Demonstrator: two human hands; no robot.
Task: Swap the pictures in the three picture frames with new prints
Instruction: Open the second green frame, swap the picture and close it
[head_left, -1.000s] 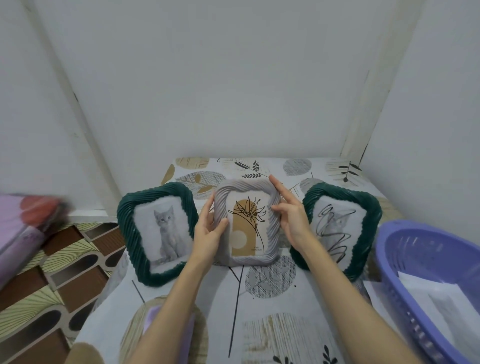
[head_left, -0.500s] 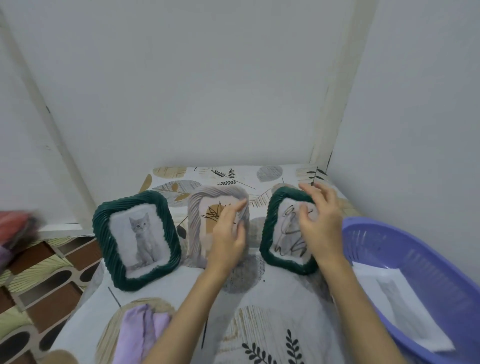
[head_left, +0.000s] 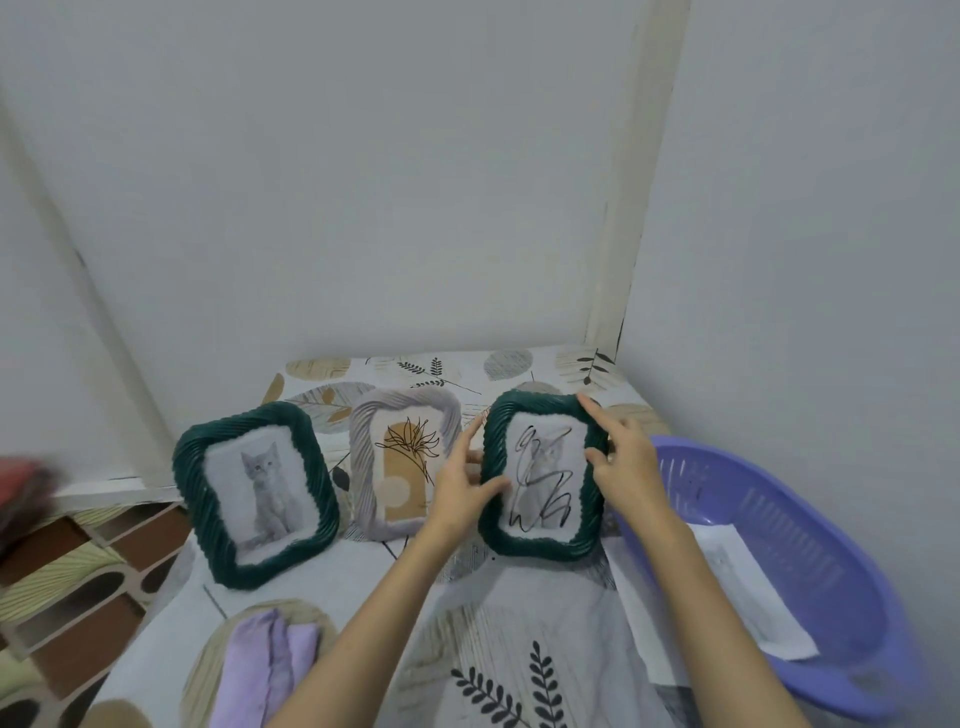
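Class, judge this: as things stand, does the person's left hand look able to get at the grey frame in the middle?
Probably yes. The left hand rests at the right green frame, just beside the grey frame, with nothing between them.

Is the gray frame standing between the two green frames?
Yes, the gray frame stands between the left green frame and the right green frame.
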